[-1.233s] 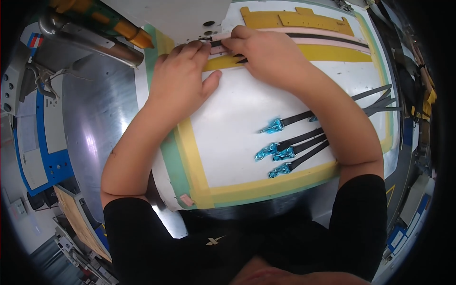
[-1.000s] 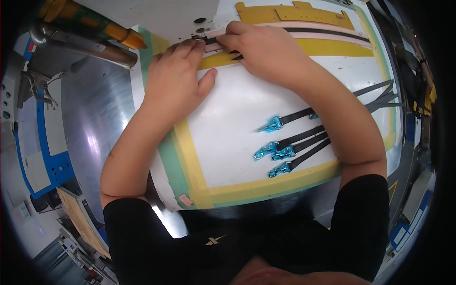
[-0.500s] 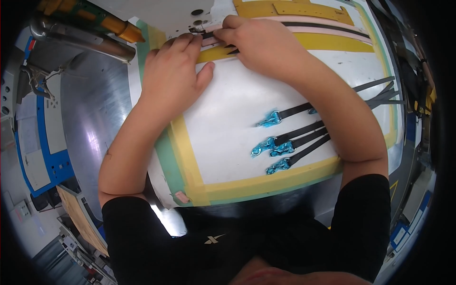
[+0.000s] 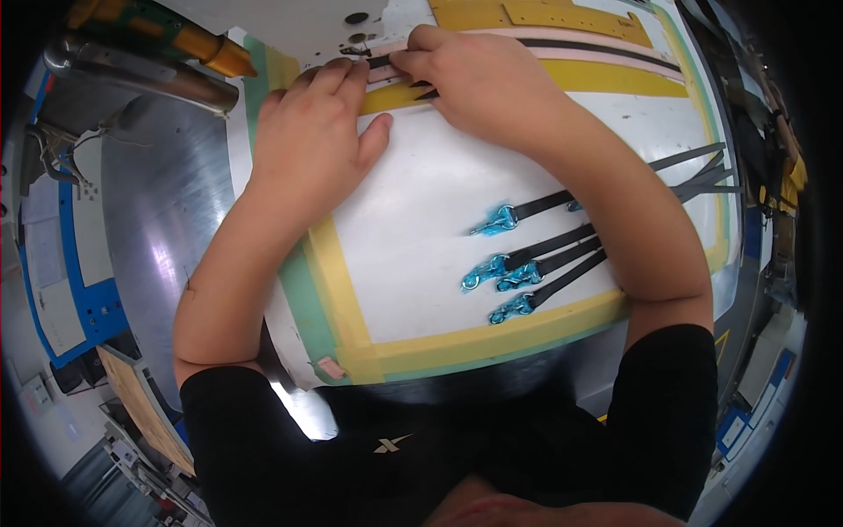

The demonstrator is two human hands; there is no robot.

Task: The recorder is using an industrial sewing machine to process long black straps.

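Observation:
My left hand (image 4: 316, 123) lies palm down at the far left of the white work board (image 4: 413, 184), thumb apart. Its fingertips press on the left end of a black strap (image 4: 597, 51) that runs along a pink strip in a yellow template (image 4: 615, 79). Beside it, my right hand (image 4: 483, 83) has its thumb and forefinger on the same strap. From under the right palm stick two dark points of a tool (image 4: 425, 91); the rest is hidden. Nearer me lie several black straps (image 4: 562, 241) with metal snap hooks (image 4: 487, 272) wrapped in blue film.
A metal arm with an orange tip (image 4: 233, 61) and a steel cylinder (image 4: 158, 79) stand at the upper left. Another yellow template (image 4: 562, 19) is at the back. Green and yellow tape (image 4: 334, 290) edges the board. A shiny metal surface (image 4: 158, 202) lies to the left.
The whole view has shifted slightly. Both hands stay at the strap, with hardly any movement of the fingers.

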